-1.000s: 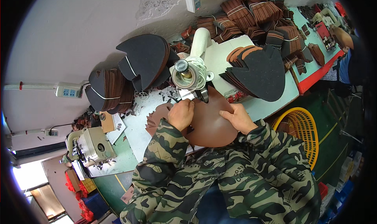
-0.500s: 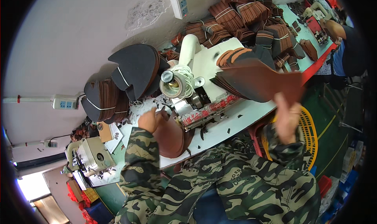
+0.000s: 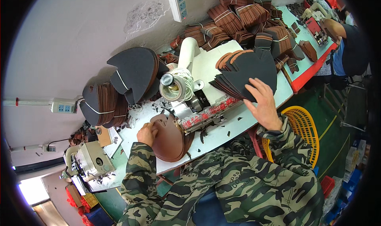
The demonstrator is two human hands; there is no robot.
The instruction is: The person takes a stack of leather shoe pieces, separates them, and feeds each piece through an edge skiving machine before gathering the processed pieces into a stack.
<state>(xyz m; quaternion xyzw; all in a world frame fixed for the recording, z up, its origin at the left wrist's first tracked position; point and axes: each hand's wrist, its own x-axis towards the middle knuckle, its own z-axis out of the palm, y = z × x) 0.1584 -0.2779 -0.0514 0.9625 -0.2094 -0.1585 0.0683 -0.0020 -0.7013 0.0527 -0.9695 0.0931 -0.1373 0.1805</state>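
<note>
My left hand (image 3: 147, 134) is at the left edge of a stack of brown, leather-like cut pieces (image 3: 170, 140), fingers curled around the edge of the top piece. This stack lies beside the head of a cream machine (image 3: 216, 69) with coiled white cord on its post. On the right, my right hand (image 3: 265, 107) is open, fingers spread, the tips resting on a fanned pile of black-faced cut pieces (image 3: 248, 77). A few brown edges show at that pile's far end.
Tied black-faced bundles (image 3: 137, 73) stand left of the machine, and brown bundles (image 3: 250, 14) are heaped behind it. Dark scraps litter the white table (image 3: 214, 140). A yellow basket (image 3: 313, 133) stands below right. Another cream machine (image 3: 93, 158) is at left; a person (image 3: 355, 51) sits far right.
The brown-faced piece in my right hand has gone down onto the right pile, black face up, and that hand has let go. My left hand has moved slightly lower to the brown stack's edge.
</note>
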